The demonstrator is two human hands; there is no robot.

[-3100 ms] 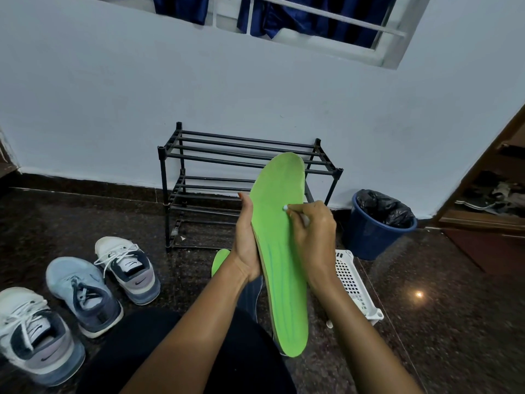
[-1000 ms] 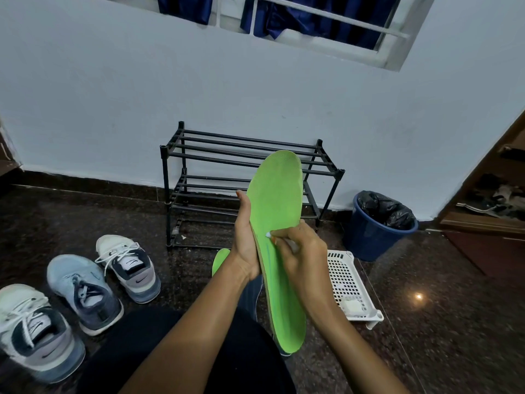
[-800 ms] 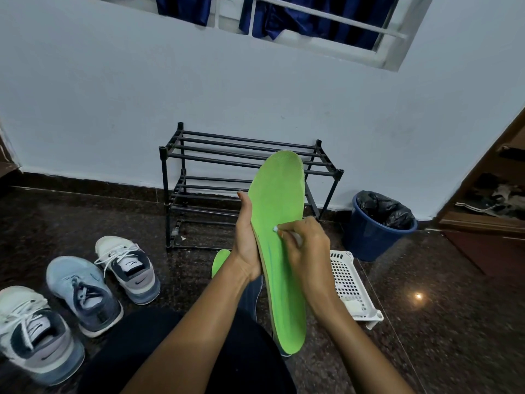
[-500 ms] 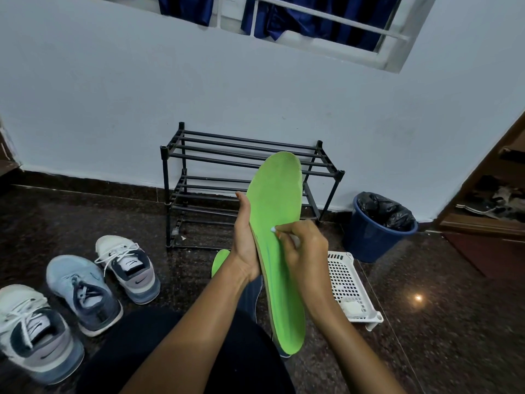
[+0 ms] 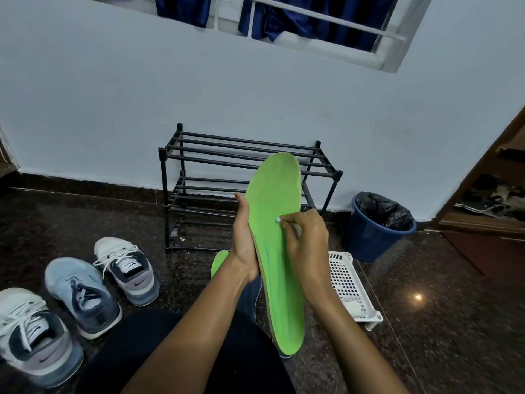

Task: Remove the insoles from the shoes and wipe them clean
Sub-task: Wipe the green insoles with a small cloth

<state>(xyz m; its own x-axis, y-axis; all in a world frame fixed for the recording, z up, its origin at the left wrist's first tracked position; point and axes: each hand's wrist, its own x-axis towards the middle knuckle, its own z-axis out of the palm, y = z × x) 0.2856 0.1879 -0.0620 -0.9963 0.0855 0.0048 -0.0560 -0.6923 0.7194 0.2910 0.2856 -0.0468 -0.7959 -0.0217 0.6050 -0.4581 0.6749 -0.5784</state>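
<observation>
At frame centre the left hand (image 5: 243, 248) grips the upright green insole (image 5: 279, 297) by its left edge; the right hand (image 5: 306, 243) pinches a small white wad (image 5: 278, 220) against its face. Best braced from behind, rubbed in short firm strokes heelward.

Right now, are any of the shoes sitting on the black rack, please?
No, the sneakers stand on the floor left of the black rack.
</observation>
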